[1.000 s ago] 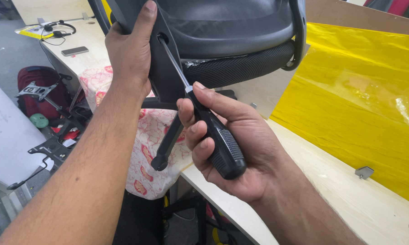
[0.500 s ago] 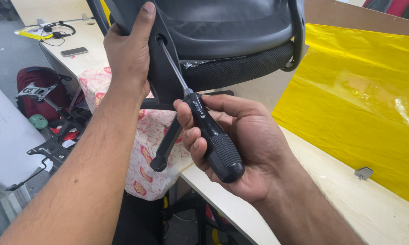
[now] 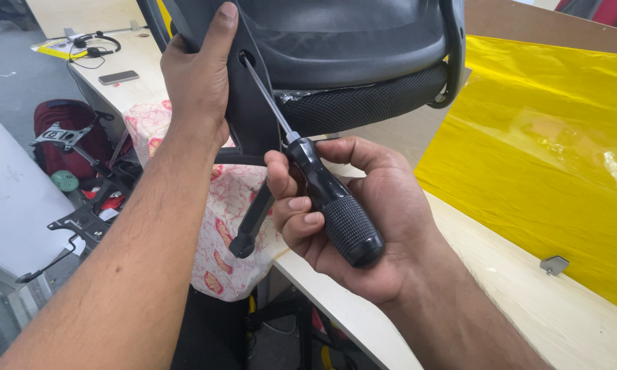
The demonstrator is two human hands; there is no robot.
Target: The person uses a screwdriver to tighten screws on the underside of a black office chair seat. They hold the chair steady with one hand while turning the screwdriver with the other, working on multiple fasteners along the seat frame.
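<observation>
A black office chair seat lies upturned on the light wooden table. My left hand grips the black plastic bracket at its edge, thumb and index finger stretched along it. My right hand is wrapped around the black ribbed handle of a screwdriver. Its thin metal shaft slants up and left, with the tip in a hole in the bracket right beside my left index finger. A black lever hangs down below the seat.
A yellow plastic sheet covers the table on the right, with a small metal clip near it. A patterned pink-and-white bag hangs at the table edge. Metal chair parts and a red backpack lie on the floor. A phone and headphones are on the far desk.
My right hand has shifted its fingers on the screwdriver handle, turning it slightly. The tip stays in the bracket hole. My left hand has not moved.
</observation>
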